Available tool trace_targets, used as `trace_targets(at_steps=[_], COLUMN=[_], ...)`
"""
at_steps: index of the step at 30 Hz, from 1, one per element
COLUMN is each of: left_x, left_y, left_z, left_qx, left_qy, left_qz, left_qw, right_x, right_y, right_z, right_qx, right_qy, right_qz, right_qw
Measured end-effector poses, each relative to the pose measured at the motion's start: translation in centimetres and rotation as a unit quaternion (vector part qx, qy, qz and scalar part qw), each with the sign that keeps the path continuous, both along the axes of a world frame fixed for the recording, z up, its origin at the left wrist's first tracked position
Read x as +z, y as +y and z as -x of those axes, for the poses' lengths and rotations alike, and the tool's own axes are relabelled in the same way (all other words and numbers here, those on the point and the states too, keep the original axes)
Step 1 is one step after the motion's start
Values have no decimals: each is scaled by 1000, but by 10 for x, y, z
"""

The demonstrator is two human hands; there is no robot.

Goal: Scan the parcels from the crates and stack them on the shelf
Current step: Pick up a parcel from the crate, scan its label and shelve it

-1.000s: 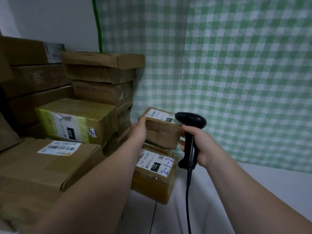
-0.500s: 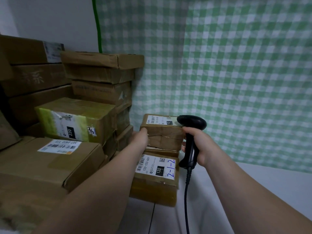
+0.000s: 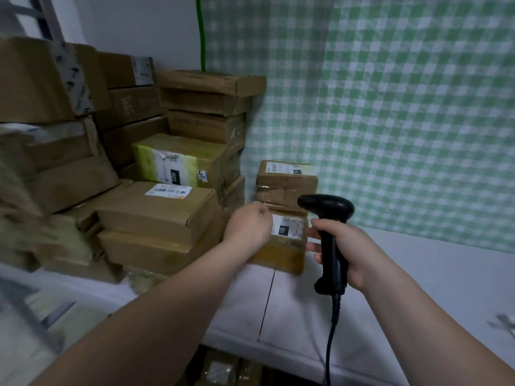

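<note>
Small parcel (image 3: 287, 188) shelved, your left hand (image 3: 246, 228) empty, fingers loose, right hand (image 3: 348, 254) grasping the barcode scanner (image 3: 326, 208); more parcels (image 3: 223, 370) seemingly wait below.

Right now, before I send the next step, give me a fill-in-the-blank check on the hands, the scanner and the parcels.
1. The right hand grips a scanner whose colour is ____.
2. The small parcel sits ____ the larger parcel.
3. The left hand holds ____.
4. The curtain behind the parcels is checked white and ____.

Missing words: black; on top of; nothing; green.
</note>
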State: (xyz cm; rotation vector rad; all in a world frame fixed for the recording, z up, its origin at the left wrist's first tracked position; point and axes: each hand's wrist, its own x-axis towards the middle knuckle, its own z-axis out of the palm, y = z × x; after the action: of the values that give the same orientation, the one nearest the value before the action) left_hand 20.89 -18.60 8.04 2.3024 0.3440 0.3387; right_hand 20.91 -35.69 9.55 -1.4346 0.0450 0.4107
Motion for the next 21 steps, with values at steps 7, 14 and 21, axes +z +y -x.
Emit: trace_targets(at_steps=[7, 14, 21], left_x=[-42, -129, -206], left_y=[12, 70, 105], left_z=[121, 184, 224], left_qx=[-165, -124, -62], left_qy=[196, 308, 372], left_qz=[92, 64, 52], left_qw=[962, 941, 925], right_x=[-41, -103, -181], right_y=[2, 24, 51], right_z=[98, 164, 184], right_qx=[60, 189, 192], right_qy=[2, 63, 163], right_qz=[48, 136, 185], right_qw=[997, 971, 950])
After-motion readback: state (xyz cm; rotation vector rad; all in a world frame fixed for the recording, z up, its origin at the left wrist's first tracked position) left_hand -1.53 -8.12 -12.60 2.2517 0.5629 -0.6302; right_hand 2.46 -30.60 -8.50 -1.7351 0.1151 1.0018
